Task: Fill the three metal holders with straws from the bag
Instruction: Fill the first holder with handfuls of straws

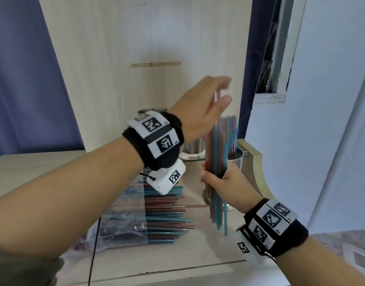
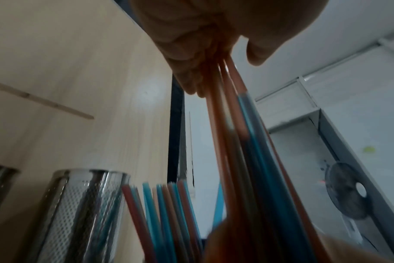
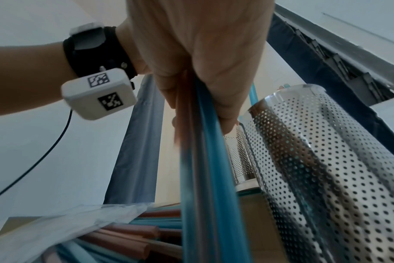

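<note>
My right hand (image 1: pixel 214 178) (image 3: pixel 202 89) grips an upright bundle of blue and pink straws (image 1: pixel 217 153) (image 3: pixel 205 160) near its middle, just left of the right metal holder (image 1: pixel 237 159) (image 3: pixel 326 160), which has several straws standing in it (image 2: pixel 169 213). My left hand (image 1: pixel 225 91) (image 2: pixel 223 74) is above, its fingers and thumb around the tops of a few pink straws of that bundle. The middle perforated holder (image 1: pixel 192 148) (image 2: pixel 79 213) stands behind the bundle. The third holder (image 1: pixel 154 111) shows only its rim behind my left wrist. The clear bag (image 1: pixel 119 219) (image 3: pixel 56 222) lies on the table with many straws (image 1: pixel 167 219) sticking out.
A tall pale wooden panel (image 1: pixel 136 58) rises right behind the holders. The table's front edge (image 1: pixel 177 269) is near me and its rounded right edge (image 1: pixel 258 162) is beside the right holder. A black cable (image 1: pixel 95 244) hangs over the front. A fan (image 2: pixel 349 190) stands off to the right.
</note>
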`<action>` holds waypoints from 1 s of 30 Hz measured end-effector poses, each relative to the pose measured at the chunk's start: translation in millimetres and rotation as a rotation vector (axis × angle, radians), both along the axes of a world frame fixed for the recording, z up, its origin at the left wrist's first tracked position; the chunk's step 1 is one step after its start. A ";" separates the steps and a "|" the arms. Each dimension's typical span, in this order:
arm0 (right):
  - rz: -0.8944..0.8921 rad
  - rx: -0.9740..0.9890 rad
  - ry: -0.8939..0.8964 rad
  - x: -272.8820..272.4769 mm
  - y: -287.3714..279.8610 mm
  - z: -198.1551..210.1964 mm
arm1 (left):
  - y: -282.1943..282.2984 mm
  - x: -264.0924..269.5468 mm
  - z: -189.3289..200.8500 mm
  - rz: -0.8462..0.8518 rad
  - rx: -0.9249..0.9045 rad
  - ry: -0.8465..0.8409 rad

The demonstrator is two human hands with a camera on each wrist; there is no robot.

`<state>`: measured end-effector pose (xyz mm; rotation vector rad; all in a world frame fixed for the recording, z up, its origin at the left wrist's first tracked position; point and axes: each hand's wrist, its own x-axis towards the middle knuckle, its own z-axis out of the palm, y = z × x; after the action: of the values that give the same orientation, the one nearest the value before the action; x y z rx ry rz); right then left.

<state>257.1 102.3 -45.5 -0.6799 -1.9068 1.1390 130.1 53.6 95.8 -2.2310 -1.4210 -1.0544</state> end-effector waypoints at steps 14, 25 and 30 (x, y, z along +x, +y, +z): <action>0.002 0.013 0.029 11.9 21.1 -8.3 | -12.7 -75.9 -75.6 0.243 -0.531 -0.109; 0.037 0.081 -0.059 4.1 22.7 -18.9 | -9.8 -114.3 -143.4 0.645 -0.850 0.534; 0.014 0.050 -0.024 4.9 24.4 -19.1 | -6.9 -108.2 -144.0 0.610 -0.868 0.484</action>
<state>262.1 126.6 -64.6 -0.6569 -1.9567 1.0920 21.8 46.7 -48.3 -2.0082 -2.3281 0.3593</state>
